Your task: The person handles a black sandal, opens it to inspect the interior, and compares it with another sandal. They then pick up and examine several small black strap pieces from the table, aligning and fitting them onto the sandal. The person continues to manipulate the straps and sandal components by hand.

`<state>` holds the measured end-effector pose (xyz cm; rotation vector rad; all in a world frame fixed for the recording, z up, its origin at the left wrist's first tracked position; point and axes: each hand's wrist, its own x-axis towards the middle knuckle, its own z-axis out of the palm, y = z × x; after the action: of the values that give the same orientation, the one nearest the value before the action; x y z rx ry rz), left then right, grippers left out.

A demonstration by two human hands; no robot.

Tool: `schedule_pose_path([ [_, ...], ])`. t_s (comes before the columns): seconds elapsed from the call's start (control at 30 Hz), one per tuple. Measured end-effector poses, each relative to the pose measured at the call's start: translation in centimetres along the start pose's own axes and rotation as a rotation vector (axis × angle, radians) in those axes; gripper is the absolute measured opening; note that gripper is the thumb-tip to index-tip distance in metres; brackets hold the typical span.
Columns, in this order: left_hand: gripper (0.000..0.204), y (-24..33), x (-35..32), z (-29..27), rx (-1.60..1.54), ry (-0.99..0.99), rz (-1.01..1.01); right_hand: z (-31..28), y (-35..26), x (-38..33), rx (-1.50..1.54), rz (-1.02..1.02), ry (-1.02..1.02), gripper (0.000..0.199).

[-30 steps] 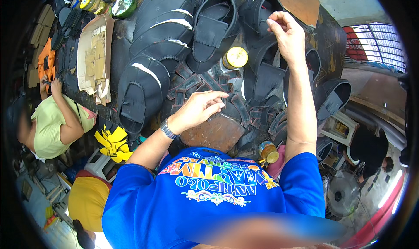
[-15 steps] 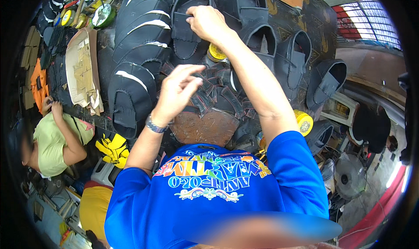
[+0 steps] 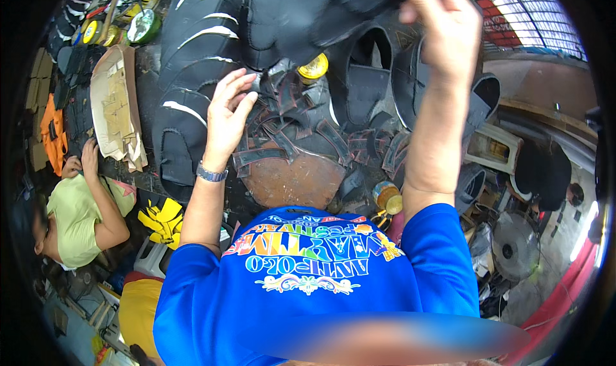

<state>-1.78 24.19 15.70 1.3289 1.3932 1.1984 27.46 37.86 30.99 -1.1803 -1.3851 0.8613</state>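
Up at the top right of the work surface, my right hand [image 3: 443, 26] is closed on the edge of a black shoe upper [image 3: 359, 9], which is blurred by motion. My left hand [image 3: 226, 112] is open, its fingers loosely curved, beside a long overlapping row of black shoe uppers [image 3: 196, 64] with white edges. Another black upper [image 3: 262, 22] lies just above the left fingertips, partly covered by the blurred one. Below my hands are scattered dark strips with red edges [image 3: 282, 141] and a worn brown board [image 3: 292, 180].
A yellow-lidded jar [image 3: 314, 67] stands among the strips, another jar [image 3: 387, 196] near my right elbow. More black uppers [image 3: 366, 77] lie to the right. A cardboard tray [image 3: 115, 109] is at left, near a person in a light green shirt [image 3: 86, 212]. A fan [image 3: 515, 244] stands at right.
My right hand has swung right and upward from the upper at top centre, with a black upper now moving in it. My left hand has moved slightly left and up.
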Motion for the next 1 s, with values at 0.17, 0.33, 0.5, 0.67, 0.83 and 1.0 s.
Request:
schedule_pose_path([
  [0.17,0.045,1.0,0.3,2.8,0.175,-0.111,0.076,-5.5,-0.6,1.5,0.238,-0.162,0.127,0.022],
  [0.33,0.074,1.2,1.8,6.7,0.324,-0.029,0.243,-5.0,2.9,0.0,0.232,0.069,0.059,0.020],
  [0.5,0.047,-1.4,3.7,6.8,0.511,-0.027,0.230,-8.2,3.3,0.3,0.127,-0.013,0.153,0.017],
  [0.67,0.024,-2.9,2.5,5.0,0.516,-0.009,0.195,-15.8,5.9,3.6,-0.650,0.035,0.013,0.016],
  [0.83,0.026,-3.2,-0.1,2.9,0.739,-0.173,0.212,-18.9,13.7,5.1,-0.998,0.048,-0.186,0.031],
  [1.0,0.031,-4.4,-1.3,1.4,0.851,-0.380,0.123,-18.0,17.7,2.0,-0.845,0.305,-0.292,0.031],
])
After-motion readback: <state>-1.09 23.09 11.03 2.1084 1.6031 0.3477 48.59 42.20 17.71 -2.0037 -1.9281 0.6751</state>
